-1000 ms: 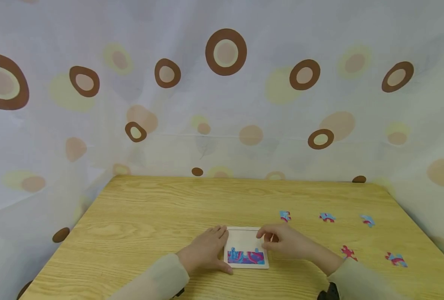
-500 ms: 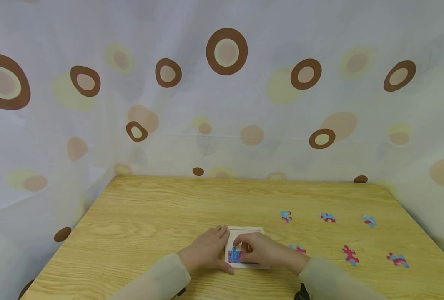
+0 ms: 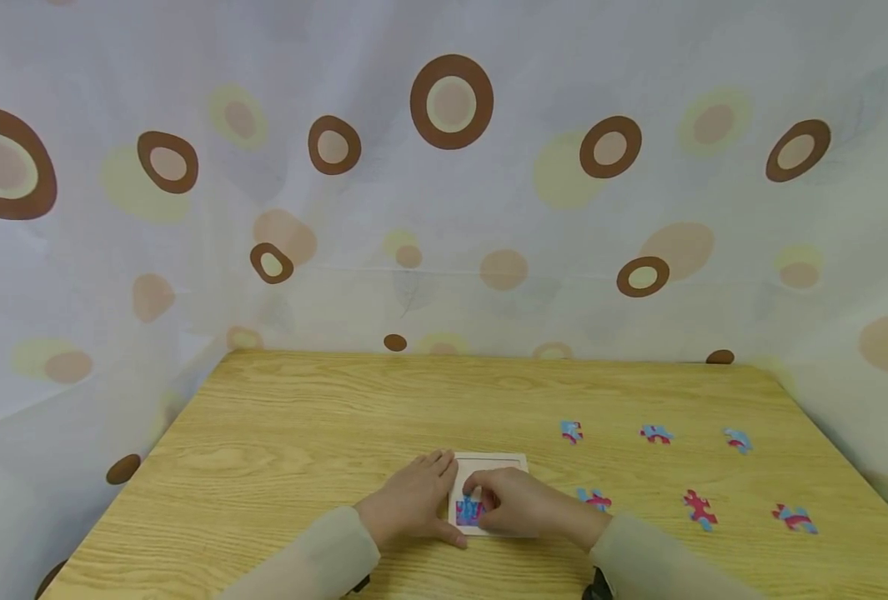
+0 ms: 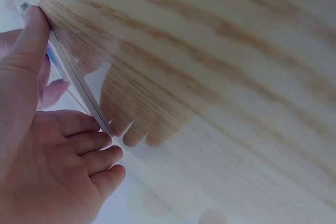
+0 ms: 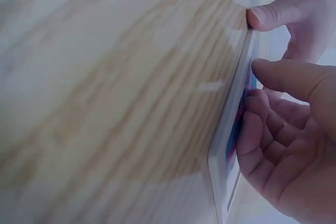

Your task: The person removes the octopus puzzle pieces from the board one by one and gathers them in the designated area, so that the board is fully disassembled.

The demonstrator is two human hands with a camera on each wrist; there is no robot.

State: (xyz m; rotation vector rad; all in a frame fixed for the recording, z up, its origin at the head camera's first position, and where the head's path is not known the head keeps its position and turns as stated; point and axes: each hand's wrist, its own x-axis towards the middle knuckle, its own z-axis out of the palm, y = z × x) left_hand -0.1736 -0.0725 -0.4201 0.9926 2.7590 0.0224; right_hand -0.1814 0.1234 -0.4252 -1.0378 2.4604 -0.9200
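A small square puzzle frame [image 3: 490, 456] with a white rim lies near the front of the table. Blue, purple and pink puzzle pieces [image 3: 466, 517] fill its lower part; its upper part shows bare board. My left hand [image 3: 412, 493] rests along the frame's left side, fingers by the upper corner and thumb by the lower. My right hand [image 3: 524, 502] reaches over the lower right of the frame, hiding pieces there. In the right wrist view its thumb [image 5: 286, 77] and curled fingers touch the puzzle's surface, with a gap between them. No lifted piece shows.
Loose puzzle pieces lie in two rows on the wooden table [image 3: 323, 408] to the right. A blue and red piece [image 3: 595, 500] is closest to my right forearm; a mostly red one [image 3: 699, 509] lies further right. A patterned curtain [image 3: 444, 208] hangs behind.
My right hand has moved left and down from the frame's upper right onto the pieces in its lower part, and has barely shifted in the last half second. The left hand stays put.
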